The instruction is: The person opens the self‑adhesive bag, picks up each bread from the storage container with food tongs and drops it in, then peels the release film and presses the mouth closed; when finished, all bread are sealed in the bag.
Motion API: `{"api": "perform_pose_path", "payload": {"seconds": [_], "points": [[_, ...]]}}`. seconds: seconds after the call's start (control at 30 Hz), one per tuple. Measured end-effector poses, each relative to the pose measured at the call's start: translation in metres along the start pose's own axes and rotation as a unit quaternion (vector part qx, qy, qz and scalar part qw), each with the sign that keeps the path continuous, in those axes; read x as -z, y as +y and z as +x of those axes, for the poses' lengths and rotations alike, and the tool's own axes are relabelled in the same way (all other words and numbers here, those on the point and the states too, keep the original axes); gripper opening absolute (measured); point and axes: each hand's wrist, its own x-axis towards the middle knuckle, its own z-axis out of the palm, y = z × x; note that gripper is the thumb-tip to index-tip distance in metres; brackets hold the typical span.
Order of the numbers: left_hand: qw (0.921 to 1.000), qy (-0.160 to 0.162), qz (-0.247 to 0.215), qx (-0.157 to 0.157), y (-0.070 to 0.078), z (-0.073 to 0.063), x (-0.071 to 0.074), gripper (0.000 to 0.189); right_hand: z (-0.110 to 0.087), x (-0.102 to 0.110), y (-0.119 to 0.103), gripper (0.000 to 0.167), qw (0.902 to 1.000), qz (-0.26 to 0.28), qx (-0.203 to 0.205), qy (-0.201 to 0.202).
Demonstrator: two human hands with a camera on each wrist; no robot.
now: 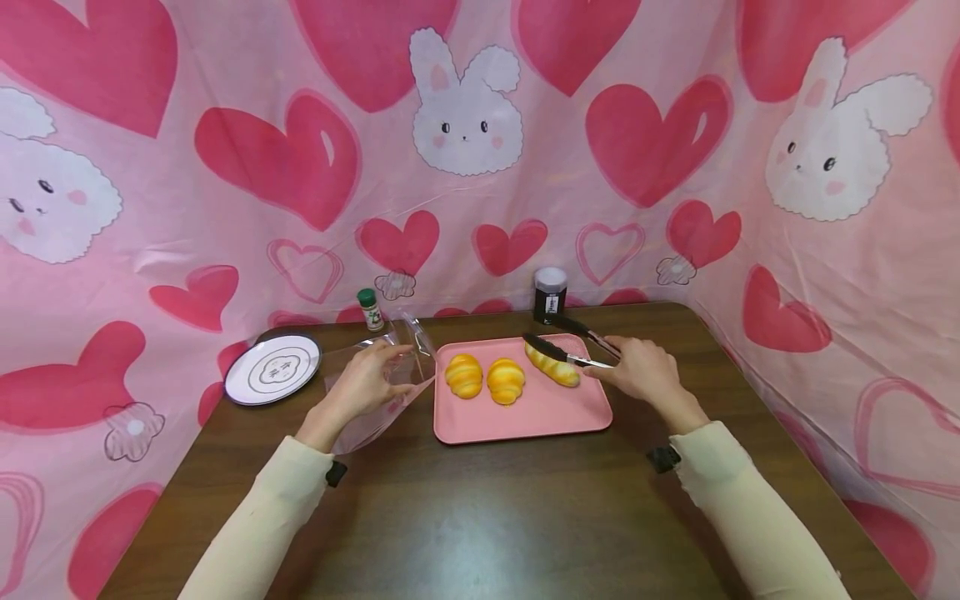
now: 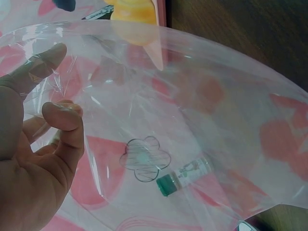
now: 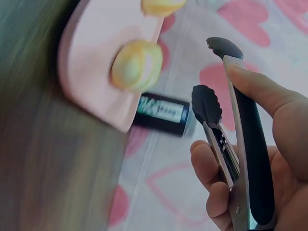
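Observation:
My left hand (image 1: 367,379) holds a clear plastic bag (image 2: 226,82) by its mouth, thumb and index finger spread apart with wrinkled film around them. The bag stands up off the table left of a pink tray (image 1: 487,427). On that tray lie two rounded golden bread rolls, one at the left (image 1: 464,376) and one beside it (image 1: 506,382), plus a longer striped bread (image 1: 564,373) at the right. With my right hand (image 1: 641,367) I grip black-tipped metal tongs (image 3: 252,159). Their tips are apart with nothing between them, above the tray's back right part.
Behind the tray stands a black jar with a pale lid (image 1: 550,296). A small green-capped shaker bottle (image 1: 371,315) is behind the bag. At the far left lies a white plate with a dark rim (image 1: 243,379). A heart-and-bunny cloth (image 1: 480,200) hangs around the wooden table (image 1: 480,517).

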Motion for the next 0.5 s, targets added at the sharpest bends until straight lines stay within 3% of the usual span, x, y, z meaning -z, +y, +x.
{"api": "perform_pose_path", "payload": {"seconds": [0.27, 0.5], "points": [[1.0, -0.002, 0.009, 0.0, 0.002, 0.001, 0.0, 0.071, 0.003, -0.01, -0.035, 0.082, 0.9989, -0.015, 0.033, -0.03], [0.9999, -0.011, 0.007, 0.003, 0.0, 0.003, -0.002, 0.071, 0.005, -0.017, -0.059, 0.075, 0.997, -0.017, 0.056, -0.05]]}}
